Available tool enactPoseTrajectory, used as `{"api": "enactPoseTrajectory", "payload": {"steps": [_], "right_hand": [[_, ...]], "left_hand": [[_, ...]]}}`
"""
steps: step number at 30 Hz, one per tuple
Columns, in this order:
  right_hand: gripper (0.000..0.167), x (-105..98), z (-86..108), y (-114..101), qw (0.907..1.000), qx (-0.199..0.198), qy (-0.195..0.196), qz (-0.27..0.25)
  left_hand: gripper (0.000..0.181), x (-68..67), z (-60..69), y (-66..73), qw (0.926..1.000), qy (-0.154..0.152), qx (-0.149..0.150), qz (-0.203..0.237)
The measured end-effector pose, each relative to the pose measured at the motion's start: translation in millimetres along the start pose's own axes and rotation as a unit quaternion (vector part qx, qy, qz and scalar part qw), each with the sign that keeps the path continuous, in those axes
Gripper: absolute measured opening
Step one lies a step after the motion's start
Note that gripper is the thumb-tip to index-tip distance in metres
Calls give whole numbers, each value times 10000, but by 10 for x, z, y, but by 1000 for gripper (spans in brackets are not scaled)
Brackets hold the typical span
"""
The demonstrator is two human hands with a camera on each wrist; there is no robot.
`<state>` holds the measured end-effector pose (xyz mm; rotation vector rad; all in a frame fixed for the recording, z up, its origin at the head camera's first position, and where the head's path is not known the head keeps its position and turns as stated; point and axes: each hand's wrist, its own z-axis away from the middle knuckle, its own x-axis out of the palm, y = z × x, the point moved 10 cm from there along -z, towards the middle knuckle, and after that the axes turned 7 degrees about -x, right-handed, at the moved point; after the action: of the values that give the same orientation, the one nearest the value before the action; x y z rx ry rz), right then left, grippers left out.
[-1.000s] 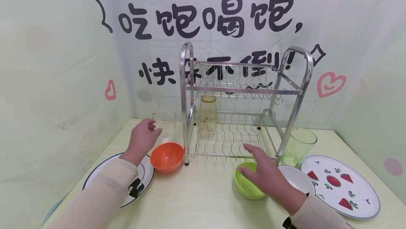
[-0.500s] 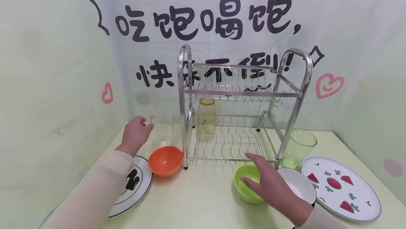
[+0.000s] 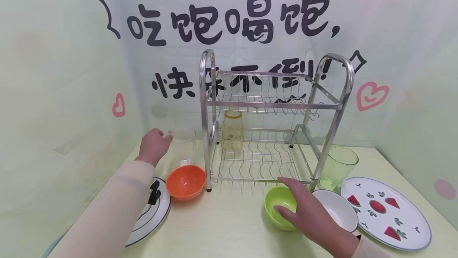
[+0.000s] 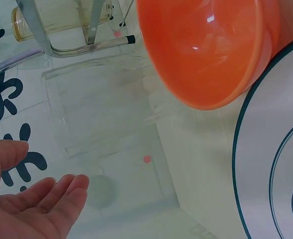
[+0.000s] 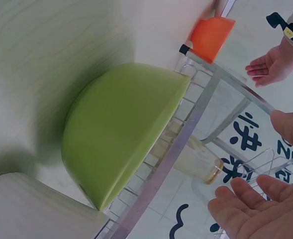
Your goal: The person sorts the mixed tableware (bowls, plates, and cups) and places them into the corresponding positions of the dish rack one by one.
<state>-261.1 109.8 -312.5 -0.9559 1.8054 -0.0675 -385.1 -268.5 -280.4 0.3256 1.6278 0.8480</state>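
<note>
Apparent reach step: left hand (image 3: 154, 147) stands beside the clear glass (image 3: 184, 148), right hand (image 3: 312, 215) near the green bowl (image 3: 274, 199), both grips spread; next move likely requires encircling the glass.

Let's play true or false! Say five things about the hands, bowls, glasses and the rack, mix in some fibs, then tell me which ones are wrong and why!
1. An amber glass stands in the metal rack. True.
2. The left hand is wrapped round the clear glass. False: it is beside the glass, not round it.
3. The right hand is lifting the green bowl. False: the bowl sits on the table.
4. The left hand is nearer to the orange bowl than to the green bowl. True.
5. The orange bowl is inside the metal rack. False: it stands on the table beside it.
</note>
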Motion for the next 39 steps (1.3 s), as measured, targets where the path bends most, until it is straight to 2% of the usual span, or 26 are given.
{"api": "enactPoseTrajectory", "payload": {"steps": [6, 12, 20, 28, 33, 39], "right_hand": [[60, -6, 43, 16, 9999, -44, 87, 84], [59, 0, 67, 9, 9996, -165, 177, 138], [59, 17, 80, 8, 9992, -274, 246, 181], [59, 6, 80, -31, 9975, -552, 334, 302], [58, 0, 71, -57, 9953, -764, 421, 432], [59, 1, 67, -39, 9949, -758, 439, 509]], "left_hand": [[47, 43, -44, -6, 9999, -63, 1, -98], [48, 83, -64, 17, 9998, 9, 63, -195], [33, 149, -113, 3, 9997, 17, -84, -232], [31, 198, -165, 43, 9986, 24, 130, -515], [35, 243, -238, -50, 9991, -117, -121, -387], [32, 250, -294, -135, 9989, -144, -417, -137]]}}
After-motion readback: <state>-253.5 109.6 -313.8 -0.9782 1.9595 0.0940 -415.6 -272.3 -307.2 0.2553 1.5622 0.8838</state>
